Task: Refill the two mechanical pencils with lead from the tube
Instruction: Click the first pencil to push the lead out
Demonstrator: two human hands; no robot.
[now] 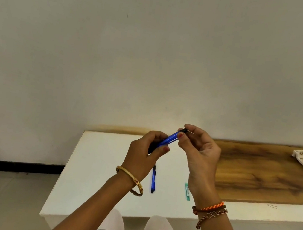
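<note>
Near the centre of the frame, the left hand (pixel 146 149) grips the lower part of a blue pencil (pixel 169 139), fingers curled around it. The right hand (pixel 198 151) pinches the black cap (pixel 184 130) at its upper end. The second pencil (pixel 153 180) lies on the white bench (pixel 101 156) below the hands, and the green lead tube (pixel 187 191) lies just right of it, partly hidden by the right wrist. The cap is small, so it could slip from the fingertips and roll off the bench. If the open pencil tilts down, old lead may fall out.
</note>
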